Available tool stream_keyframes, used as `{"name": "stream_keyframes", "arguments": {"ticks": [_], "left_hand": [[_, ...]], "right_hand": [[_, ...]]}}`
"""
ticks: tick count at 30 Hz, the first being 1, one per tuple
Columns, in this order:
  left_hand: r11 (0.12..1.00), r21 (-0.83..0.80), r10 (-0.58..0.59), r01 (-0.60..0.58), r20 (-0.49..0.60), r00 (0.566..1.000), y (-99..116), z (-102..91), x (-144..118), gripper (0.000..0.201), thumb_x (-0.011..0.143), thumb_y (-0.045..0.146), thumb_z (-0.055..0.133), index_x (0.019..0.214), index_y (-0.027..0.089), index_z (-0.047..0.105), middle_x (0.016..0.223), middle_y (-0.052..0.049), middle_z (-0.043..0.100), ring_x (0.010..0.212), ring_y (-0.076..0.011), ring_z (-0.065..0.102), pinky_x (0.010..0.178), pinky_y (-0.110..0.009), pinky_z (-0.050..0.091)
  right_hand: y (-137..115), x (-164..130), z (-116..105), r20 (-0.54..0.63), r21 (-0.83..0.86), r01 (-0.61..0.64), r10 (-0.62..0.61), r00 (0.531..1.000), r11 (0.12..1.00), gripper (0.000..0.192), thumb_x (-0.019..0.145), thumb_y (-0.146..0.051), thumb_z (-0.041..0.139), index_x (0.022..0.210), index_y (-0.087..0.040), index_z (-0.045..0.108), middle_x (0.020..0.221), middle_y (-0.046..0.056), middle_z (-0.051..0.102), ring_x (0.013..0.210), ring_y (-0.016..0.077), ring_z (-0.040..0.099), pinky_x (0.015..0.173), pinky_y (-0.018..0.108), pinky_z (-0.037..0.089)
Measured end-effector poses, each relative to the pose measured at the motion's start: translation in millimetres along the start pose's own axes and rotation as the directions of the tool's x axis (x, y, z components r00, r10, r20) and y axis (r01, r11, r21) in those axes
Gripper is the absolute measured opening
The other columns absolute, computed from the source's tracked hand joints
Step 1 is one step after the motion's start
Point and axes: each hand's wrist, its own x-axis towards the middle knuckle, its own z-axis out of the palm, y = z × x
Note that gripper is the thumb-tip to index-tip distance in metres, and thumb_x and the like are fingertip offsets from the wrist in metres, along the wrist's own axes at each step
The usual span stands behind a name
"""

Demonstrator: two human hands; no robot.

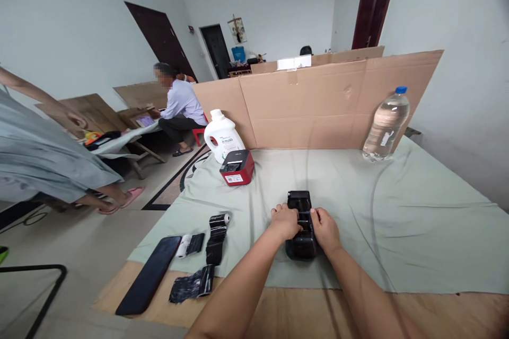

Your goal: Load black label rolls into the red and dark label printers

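Observation:
In front of me on the green cloth lies a long black device [303,248] with a recessed top, perhaps an opened printer; its exact kind is unclear. My left hand [285,221] is closed at its left side, with fingers bent over the edge into the recess. Along the right edge, my right hand [325,228] grips the device with the thumb on top. Whatever the left fingertips touch inside is hidden. To the left lie a black ribbon roll [217,235], a smaller roll [193,244] and a partly unwound black roll [194,283].
A black-and-red printer [237,168] stands before a white jug [222,135]. A water bottle [385,126] stands at the right by a cardboard screen [306,111]. A dark flat case [149,275] lies front left. One person [185,103] sits beyond; another [51,143] stands left.

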Motion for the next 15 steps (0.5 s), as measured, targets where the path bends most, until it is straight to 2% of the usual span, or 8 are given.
{"name": "stream_keyframes", "arguments": {"ticks": [6, 12, 15], "left_hand": [[0.998, -0.067, -0.003, 0.004, 0.013, 1.000, -7, 3.6, 8, 0.039, 0.064, 0.041, 0.068, 0.100, 0.025, 0.069, 0.117, -0.010, 0.058, 0.111, -0.0304, 0.052, 0.094, -0.039, 0.041], [0.995, -0.091, 0.046, -0.043, 0.041, 0.998, -9, -1.9, 6, 0.042, 0.066, 0.044, 0.070, 0.103, 0.025, 0.070, 0.123, -0.012, 0.054, 0.115, -0.0350, 0.050, 0.096, -0.046, 0.039], [0.992, -0.121, 0.048, -0.043, 0.039, 0.998, -11, -1.5, 8, 0.043, 0.064, 0.044, 0.072, 0.102, 0.023, 0.070, 0.118, -0.012, 0.057, 0.112, -0.0334, 0.053, 0.092, -0.042, 0.043]], "right_hand": [[1, 0, 0, 0.005, 0.008, 0.001, -0.001, 1.000, 1.000, 0.045, 0.094, -0.049, 0.025, 0.072, -0.022, 0.053, 0.078, 0.005, 0.064, 0.074, 0.0177, 0.057, 0.065, 0.026, 0.036], [1, 0, 0, 0.012, 0.006, -0.003, 0.003, 1.000, 1.000, 0.044, 0.094, -0.049, 0.025, 0.074, -0.022, 0.053, 0.078, 0.005, 0.064, 0.076, 0.0184, 0.057, 0.067, 0.027, 0.036], [0, 0, -1, 0.014, -0.004, -0.005, 0.005, 1.000, 1.000, 0.044, 0.093, -0.049, 0.025, 0.072, -0.022, 0.052, 0.078, 0.005, 0.064, 0.074, 0.0183, 0.057, 0.065, 0.027, 0.035]]}}
